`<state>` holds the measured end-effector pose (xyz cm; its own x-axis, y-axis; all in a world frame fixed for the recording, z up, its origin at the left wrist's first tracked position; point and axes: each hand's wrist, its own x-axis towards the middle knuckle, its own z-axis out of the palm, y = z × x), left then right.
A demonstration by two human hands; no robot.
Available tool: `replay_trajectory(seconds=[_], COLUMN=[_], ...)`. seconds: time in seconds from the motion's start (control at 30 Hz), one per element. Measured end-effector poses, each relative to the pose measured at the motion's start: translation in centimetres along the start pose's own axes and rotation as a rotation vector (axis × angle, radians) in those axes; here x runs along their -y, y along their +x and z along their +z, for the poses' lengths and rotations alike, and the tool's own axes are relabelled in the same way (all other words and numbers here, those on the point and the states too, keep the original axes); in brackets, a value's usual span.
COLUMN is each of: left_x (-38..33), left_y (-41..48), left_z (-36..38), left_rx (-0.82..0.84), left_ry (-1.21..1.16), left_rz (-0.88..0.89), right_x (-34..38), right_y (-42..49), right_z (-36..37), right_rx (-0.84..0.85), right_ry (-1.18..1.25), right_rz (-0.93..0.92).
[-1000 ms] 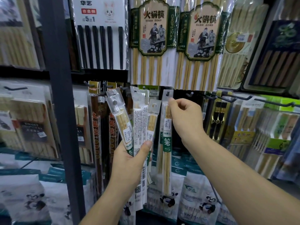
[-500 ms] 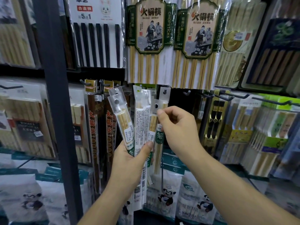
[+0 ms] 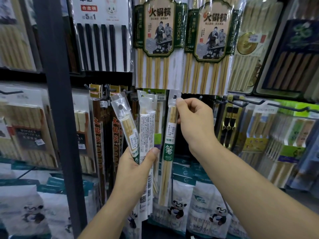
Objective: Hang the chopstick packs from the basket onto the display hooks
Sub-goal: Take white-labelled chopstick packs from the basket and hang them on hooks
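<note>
Restocking at a wall of chopstick displays. Right hand [image 3: 195, 123] pinches one slim bamboo pack [image 3: 170, 152] near its top, index fingertip [image 3: 178, 100] up beside the hang hole [image 3: 174, 96]. The pack hangs almost upright, with its lower end in front of the panda bags [image 3: 176, 209]. The hole looks dark; cannot tell if a peg is already through it or if that is only shadow behind.

Left hand [image 3: 134, 171] grips the spare packs [image 3: 146, 125] as a loose fan, thumb across the front and tops splayed. The leftmost pack [image 3: 124, 121] tilts toward the dark post [image 3: 57, 100]. Basket not in view. A short bare hook [image 3: 200, 97] sits just right of the right hand's knuckles, and long hooks [image 3: 291, 108] are further right.

Likely step: threading the single pack onto a peg under the big hotpot packs [image 3: 156, 40].

Risks:
- The hole is small and the film is floppy, so the peg tip may miss and slide behind the header. Letting go then drops the pack.
- The hotpot packs overhang the peg row and hide it, so the wrong peg is an easy mistake.
- The fan is held by one thumb only. If the left hand relaxes while attention is on the right, a spare pack could slip out downward.
- The tilted leftmost pack could snag on packs already hanging.
</note>
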<state>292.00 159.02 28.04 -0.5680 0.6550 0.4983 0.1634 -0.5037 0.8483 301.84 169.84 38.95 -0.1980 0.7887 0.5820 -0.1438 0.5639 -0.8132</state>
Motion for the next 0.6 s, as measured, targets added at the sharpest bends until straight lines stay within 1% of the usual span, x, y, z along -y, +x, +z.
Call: replay_trajectory(seconds=[0.27, 0.37, 0.5, 0.6], left_x=[0.1, 0.1, -0.2, -0.3], left_y=[0.1, 0.1, 0.1, 0.0], left_z=[0.0, 0.0, 0.1, 0.0], left_rx=[0.044, 0.043, 0.057, 0.076], left_ry=[0.010, -0.057, -0.121, -0.129], left_rz=[-0.051, -0.083, -0.146, -0.149], right_x=[0.0, 0.0, -0.6, -1.1], right_y=[0.4, 0.5, 0.5, 0.3], right_z=[0.3, 0.3, 0.2, -0.1], right_rx=[-0.027, -0.038, -0.043, -0.046], right_ry=[0.017, 0.017, -0.052, -0.087], right_rz=[0.004, 0.009, 0.032, 0.035])
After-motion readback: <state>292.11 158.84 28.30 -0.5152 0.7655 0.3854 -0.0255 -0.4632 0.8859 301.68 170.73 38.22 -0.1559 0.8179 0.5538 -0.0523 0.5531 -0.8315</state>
